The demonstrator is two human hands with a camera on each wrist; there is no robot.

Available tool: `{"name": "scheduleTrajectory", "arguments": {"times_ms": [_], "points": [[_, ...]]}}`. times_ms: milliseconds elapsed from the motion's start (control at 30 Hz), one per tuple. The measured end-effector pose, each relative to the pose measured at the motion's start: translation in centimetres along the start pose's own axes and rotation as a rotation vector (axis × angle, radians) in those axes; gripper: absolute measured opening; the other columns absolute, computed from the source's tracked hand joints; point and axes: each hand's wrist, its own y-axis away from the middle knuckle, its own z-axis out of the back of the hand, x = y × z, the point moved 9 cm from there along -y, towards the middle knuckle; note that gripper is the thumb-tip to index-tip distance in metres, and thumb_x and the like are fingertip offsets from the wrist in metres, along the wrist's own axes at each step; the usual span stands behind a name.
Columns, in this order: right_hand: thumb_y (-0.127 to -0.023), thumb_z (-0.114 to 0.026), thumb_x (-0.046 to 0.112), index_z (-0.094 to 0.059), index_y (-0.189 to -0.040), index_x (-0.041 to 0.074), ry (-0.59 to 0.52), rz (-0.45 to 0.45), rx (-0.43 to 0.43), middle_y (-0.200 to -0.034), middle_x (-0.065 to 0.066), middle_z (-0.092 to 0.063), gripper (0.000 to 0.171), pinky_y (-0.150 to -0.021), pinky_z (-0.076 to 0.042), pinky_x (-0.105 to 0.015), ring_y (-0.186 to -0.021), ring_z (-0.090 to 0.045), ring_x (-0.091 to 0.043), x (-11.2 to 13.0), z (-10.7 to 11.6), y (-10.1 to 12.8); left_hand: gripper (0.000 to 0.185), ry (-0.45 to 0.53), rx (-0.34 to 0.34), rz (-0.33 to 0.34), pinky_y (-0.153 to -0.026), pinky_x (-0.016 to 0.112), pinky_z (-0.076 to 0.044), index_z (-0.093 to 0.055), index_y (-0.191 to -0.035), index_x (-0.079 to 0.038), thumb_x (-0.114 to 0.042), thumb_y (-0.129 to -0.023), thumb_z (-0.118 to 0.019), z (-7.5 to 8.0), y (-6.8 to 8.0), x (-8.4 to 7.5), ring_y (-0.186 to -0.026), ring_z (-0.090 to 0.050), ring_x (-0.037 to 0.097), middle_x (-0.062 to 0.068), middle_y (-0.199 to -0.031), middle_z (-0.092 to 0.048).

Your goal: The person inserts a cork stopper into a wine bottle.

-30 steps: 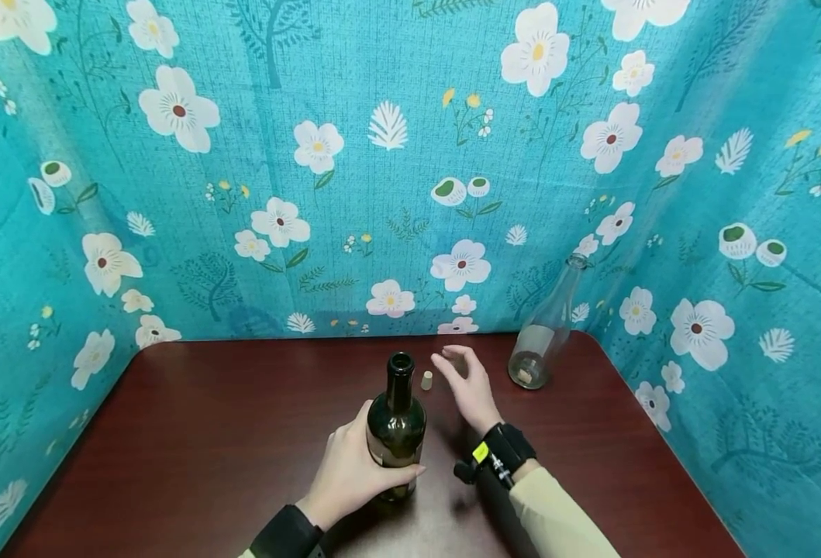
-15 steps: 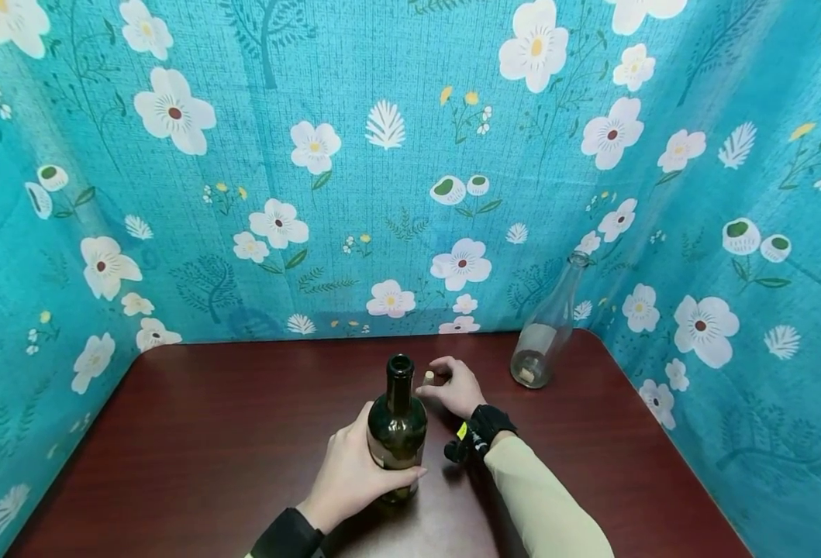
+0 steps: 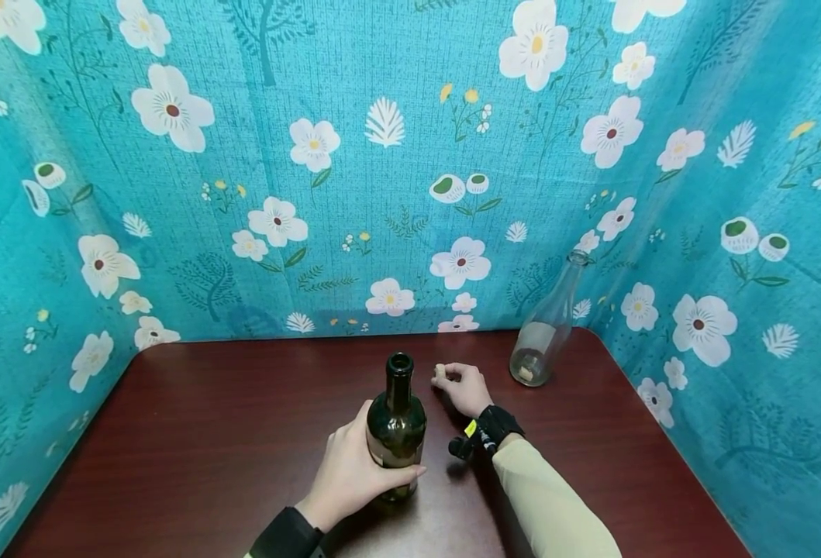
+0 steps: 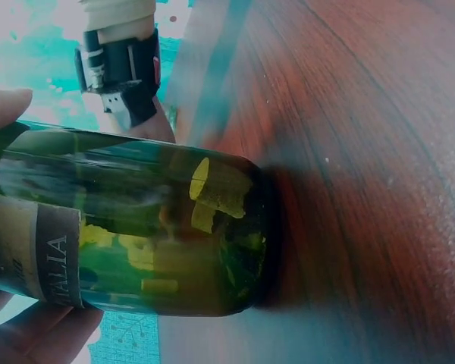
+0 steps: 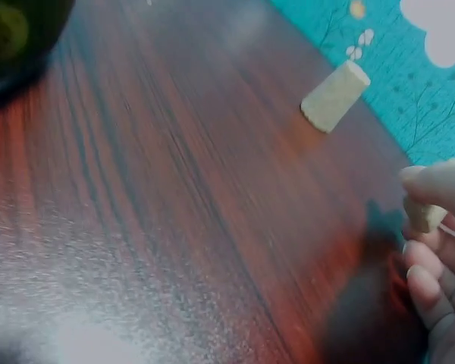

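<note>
My left hand grips the body of an upright dark green wine bottle, its mouth uncovered. Through the glass in the left wrist view, yellowish cork-shaped pieces show near the bottle's base. To the right of the bottle, my right hand is low over the table. In the right wrist view its thumb and fingers pinch a small cork, while another cork stands on the table ahead. The head view shows only one cork, at the fingertips; I cannot tell which.
A clear glass bottle leans to the right at the back right of the dark red-brown table, with a cork-like piece inside its base. A turquoise flowered cloth hangs behind and at both sides.
The right hand has come down toward the cork beside the green bottle, and its fingers have closed. The cork now shows slightly farther right and back. The left hand and the green bottle stay put.
</note>
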Motion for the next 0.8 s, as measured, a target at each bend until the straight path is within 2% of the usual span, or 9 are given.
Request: {"name": "scheduleTrajectory", "arguments": {"times_ms": [100,133,233,333,367,433,533,633,800], "points": [[-0.105,-0.060,0.025,-0.068,-0.131,0.000,0.007,-0.014,0.021,-0.122,-0.012,-0.070,0.037,-0.098,-0.048,-0.046,-0.117,-0.063,-0.029,0.5,0.2,0.5,0.094,0.004,-0.002,-0.005,-0.074,0.035,-0.055,-0.050,-0.139,-0.029,-0.071,-0.063,-0.085,0.0,0.0,0.0,-0.091,-0.066,0.003,-0.016,-0.110,-0.068],[-0.107,-0.057,0.027,-0.063,-0.136,0.000,0.018,-0.017,0.016,-0.124,-0.013,-0.069,0.041,-0.098,-0.047,-0.047,-0.118,-0.062,-0.030,0.8,0.4,0.7,0.094,0.002,-0.005,-0.006,-0.074,0.035,-0.055,-0.050,-0.139,-0.029,-0.072,-0.063,-0.085,0.0,0.0,0.0,-0.090,-0.066,0.003,-0.016,-0.110,-0.069],[-0.107,-0.056,0.029,-0.055,-0.140,0.001,0.013,-0.042,-0.025,-0.112,-0.015,-0.067,0.043,-0.086,-0.050,-0.044,-0.101,-0.065,-0.029,1.6,1.4,1.2,0.095,-0.007,-0.011,-0.006,-0.074,0.036,-0.055,-0.050,-0.139,-0.029,-0.072,-0.062,-0.085,0.0,0.0,0.0,-0.090,-0.066,0.003,-0.016,-0.109,-0.069],[-0.102,-0.064,0.022,-0.058,-0.121,0.005,-0.019,-0.021,-0.087,-0.090,-0.008,-0.059,0.026,-0.072,-0.045,-0.037,-0.078,-0.056,-0.022,2.9,2.8,1.3,0.097,-0.020,-0.013,-0.002,-0.074,0.037,-0.055,-0.050,-0.140,-0.029,-0.073,-0.061,-0.085,0.0,-0.1,0.0,-0.090,-0.066,0.003,-0.016,-0.109,-0.069],[-0.100,-0.067,0.019,-0.059,-0.115,0.005,-0.032,-0.006,-0.099,-0.089,-0.007,-0.057,0.022,-0.070,-0.044,-0.036,-0.077,-0.054,-0.021,3.5,3.2,1.4,0.097,-0.021,-0.013,-0.002,-0.074,0.037,-0.055,-0.050,-0.140,-0.030,-0.074,-0.061,-0.085,0.0,-0.1,0.0,-0.090,-0.066,0.003,-0.016,-0.109,-0.069],[-0.096,-0.072,0.014,-0.065,-0.107,0.009,-0.046,0.033,-0.112,-0.094,-0.004,-0.057,0.014,-0.074,-0.045,-0.034,-0.081,-0.054,-0.019,5.2,4.1,1.5,0.097,-0.020,-0.012,-0.003,-0.074,0.037,-0.055,-0.050,-0.140,-0.030,-0.073,-0.061,-0.085,0.1,-0.1,0.0,-0.090,-0.066,0.003,-0.016,-0.109,-0.069],[-0.095,-0.073,0.010,-0.073,-0.109,0.013,-0.063,0.120,-0.113,-0.106,-0.003,-0.060,0.015,-0.083,-0.050,-0.036,-0.094,-0.059,-0.018,8.4,5.3,1.6,0.096,-0.012,-0.011,-0.004,-0.074,0.037,-0.054,-0.050,-0.140,-0.031,-0.072,-0.061,-0.086,0.1,-0.1,0.0,-0.089,-0.066,0.003,-0.017,-0.108,-0.069],[-0.097,-0.072,0.010,-0.074,-0.121,0.014,-0.102,0.214,-0.094,-0.117,-0.004,-0.065,0.024,-0.092,-0.052,-0.039,-0.107,-0.062,-0.019,12.0,6.4,1.9,0.095,-0.006,-0.015,-0.009,-0.074,0.036,-0.054,-0.050,-0.140,-0.032,-0.072,-0.061,-0.086,0.1,-0.1,0.0,-0.089,-0.066,0.002,-0.018,-0.108,-0.068],[-0.099,-0.067,0.006,-0.060,-0.141,0.010,-0.157,0.312,-0.073,-0.121,-0.012,-0.068,0.043,-0.095,-0.051,-0.039,-0.110,-0.065,-0.025,17.5,7.7,2.6,0.095,-0.005,-0.020,-0.011,-0.075,0.037,-0.055,-0.050,-0.139,-0.033,-0.072,-0.061,-0.086,0.2,0.0,0.0,-0.090,-0.066,0.002,-0.019,-0.108,-0.068]]}}
